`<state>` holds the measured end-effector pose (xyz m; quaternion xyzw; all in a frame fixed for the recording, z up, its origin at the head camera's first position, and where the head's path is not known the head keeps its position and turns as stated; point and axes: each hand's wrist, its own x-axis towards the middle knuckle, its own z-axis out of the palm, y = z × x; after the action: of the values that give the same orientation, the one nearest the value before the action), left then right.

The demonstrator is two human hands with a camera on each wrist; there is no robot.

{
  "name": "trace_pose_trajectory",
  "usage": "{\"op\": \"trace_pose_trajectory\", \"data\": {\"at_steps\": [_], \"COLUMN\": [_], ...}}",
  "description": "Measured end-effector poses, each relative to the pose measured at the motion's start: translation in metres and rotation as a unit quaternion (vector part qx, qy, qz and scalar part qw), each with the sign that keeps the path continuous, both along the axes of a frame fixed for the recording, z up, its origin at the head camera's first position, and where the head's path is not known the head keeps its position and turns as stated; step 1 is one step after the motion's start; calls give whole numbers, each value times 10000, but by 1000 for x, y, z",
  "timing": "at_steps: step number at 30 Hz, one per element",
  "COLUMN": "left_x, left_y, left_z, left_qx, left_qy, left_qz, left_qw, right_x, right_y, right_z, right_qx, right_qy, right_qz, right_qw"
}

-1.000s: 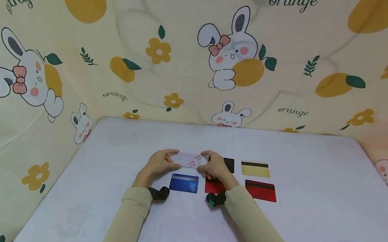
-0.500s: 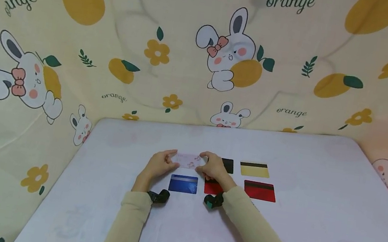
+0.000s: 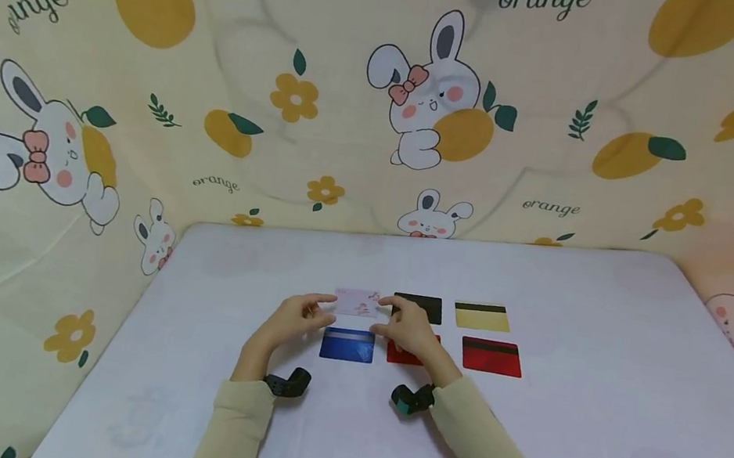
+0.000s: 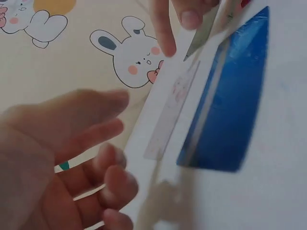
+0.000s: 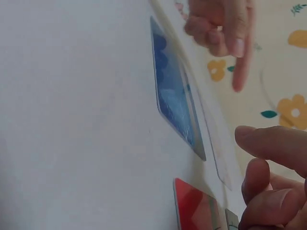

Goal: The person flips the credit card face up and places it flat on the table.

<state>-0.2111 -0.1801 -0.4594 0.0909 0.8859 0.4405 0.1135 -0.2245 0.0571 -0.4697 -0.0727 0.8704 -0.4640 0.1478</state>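
A pale pink card with a small floral print lies flat on the white table, above a blue card. My left hand is at its left end, thumb and fingers spread; the left wrist view shows a gap between that hand and the pink card. At its right end is my right hand, fingers loosely bent and gripping nothing. That hand partly covers a black card and a red card. In the right wrist view the right fingertips stand off the table near the red card.
To the right lie a gold card and another red card, each with a dark stripe, making two rows with the others. Behind the table hangs a cream cloth printed with rabbits and oranges.
Both hands have let go of the pale pink card and drawn slightly back and apart. The card now lies by itself, and more of the black card shows.
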Motion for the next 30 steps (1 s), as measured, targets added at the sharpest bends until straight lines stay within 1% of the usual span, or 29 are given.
{"op": "trace_pose_trajectory", "data": {"at_steps": [3, 6, 10, 17, 20, 23, 30], "left_x": [5, 9, 10, 9, 10, 11, 9], "left_y": [-3, -5, -8, -13, -16, -19, -22], "left_z": [-2, -3, -5, -9, -8, -8, -14], "left_qx": [4, 79, 24, -320, -319, -260, -109], "left_qy": [-100, -227, -319, -330, -352, -446, -510], "left_qz": [-229, -340, -397, -493, -556, -534, -528], "left_qw": [9997, 9991, 9987, 9977, 9973, 9972, 9972], "right_x": [7, 13, 19, 23, 24, 26, 28], "right_y": [2, 3, 4, 3, 1, 0, 0], "right_z": [0, 0, 0, -2, -4, -4, -5], "right_qx": [-111, -67, -13, -42, -44, -104, -61], "right_qy": [-16, -51, -99, -270, -264, -281, -173], "right_qz": [37, 104, 75, 140, 205, 268, 311], "right_qw": [9999, 9999, 9999, 9995, 9994, 9992, 9993]}}
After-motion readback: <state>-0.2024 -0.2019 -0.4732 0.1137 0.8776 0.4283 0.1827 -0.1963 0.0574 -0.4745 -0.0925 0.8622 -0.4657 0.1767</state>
